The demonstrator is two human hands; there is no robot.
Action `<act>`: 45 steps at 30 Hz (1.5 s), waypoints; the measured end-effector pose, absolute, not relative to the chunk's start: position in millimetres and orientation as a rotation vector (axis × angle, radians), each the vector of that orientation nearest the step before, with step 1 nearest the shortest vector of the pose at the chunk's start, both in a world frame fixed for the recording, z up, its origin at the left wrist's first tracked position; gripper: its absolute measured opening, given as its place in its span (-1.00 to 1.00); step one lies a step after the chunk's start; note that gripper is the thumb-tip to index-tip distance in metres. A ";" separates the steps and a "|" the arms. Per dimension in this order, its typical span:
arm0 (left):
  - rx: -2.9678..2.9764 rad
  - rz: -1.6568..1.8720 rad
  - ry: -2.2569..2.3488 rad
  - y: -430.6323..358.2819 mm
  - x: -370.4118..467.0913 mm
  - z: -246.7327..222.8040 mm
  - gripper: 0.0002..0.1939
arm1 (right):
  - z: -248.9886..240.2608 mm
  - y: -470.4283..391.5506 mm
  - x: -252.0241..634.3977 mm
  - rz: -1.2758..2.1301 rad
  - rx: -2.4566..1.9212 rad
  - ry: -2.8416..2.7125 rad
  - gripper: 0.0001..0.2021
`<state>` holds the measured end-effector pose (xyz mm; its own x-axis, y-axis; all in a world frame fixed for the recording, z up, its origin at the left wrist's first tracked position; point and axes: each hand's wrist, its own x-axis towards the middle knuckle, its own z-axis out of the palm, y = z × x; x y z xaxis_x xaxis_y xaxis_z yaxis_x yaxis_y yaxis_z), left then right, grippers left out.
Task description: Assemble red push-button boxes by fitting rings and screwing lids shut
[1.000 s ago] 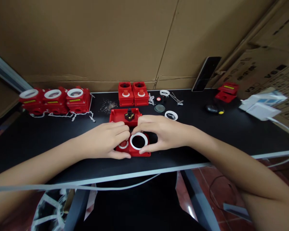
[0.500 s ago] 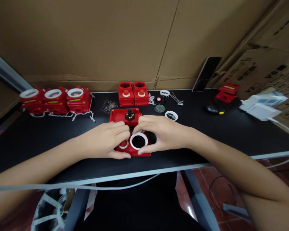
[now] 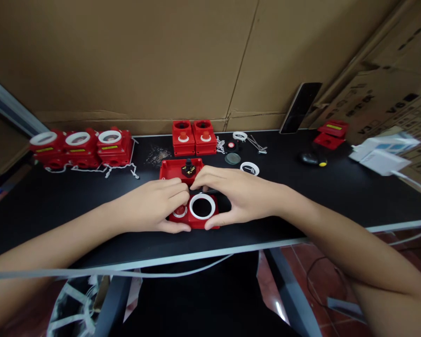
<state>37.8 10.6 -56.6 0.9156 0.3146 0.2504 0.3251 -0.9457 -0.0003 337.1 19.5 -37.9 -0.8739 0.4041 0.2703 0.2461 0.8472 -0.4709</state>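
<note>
A red plastic housing cover (image 3: 187, 220) lies near the table's front edge, with a white ring (image 3: 202, 206) around its dark round opening. My left hand (image 3: 163, 206) is closed over the cover's left end, next to a red knob (image 3: 180, 210); its thumb lies along the front. My right hand (image 3: 231, 194) arches around the ring side. Its thumb rests on the cover's front right part, and its bent fingers are at the back edge, tips partly hidden. Just behind stands an open red box base (image 3: 171, 167) with a black fitting (image 3: 188, 168) inside.
Assembled red boxes (image 3: 77, 149) with white cords stand at back left, two more red boxes (image 3: 192, 138) at back centre. A loose white ring (image 3: 250, 169), a glass disc (image 3: 233, 158), metal rods (image 3: 256, 144), a black-yellow object (image 3: 312, 159) and a phone (image 3: 301, 107) lie right. A cable (image 3: 126, 273) crosses in front.
My right hand's fingers have shifted slightly left and back, and its thumb has slid a little right off the ring. My left hand and the cover stay in place.
</note>
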 end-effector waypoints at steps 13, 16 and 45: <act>-2.998 -0.424 -0.466 11.5 37.5 -58.5 -0.58 | -36.7 23.0 342.1 0.791 -0.353 -2.640 -0.61; -3.009 -0.426 -0.470 11.6 37.8 -58.7 -0.58 | -41.1 19.8 338.8 0.700 -0.449 -2.637 -0.58; -3.041 -0.414 -0.500 10.5 38.7 -56.7 -0.60 | -36.1 15.3 339.7 0.459 -0.420 -2.757 -0.61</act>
<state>38.7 10.5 -56.7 0.9129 0.3100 0.2657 0.3184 -0.9479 0.0119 339.7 15.3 -36.1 -0.9076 0.3333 0.2551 0.2328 0.9055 -0.3548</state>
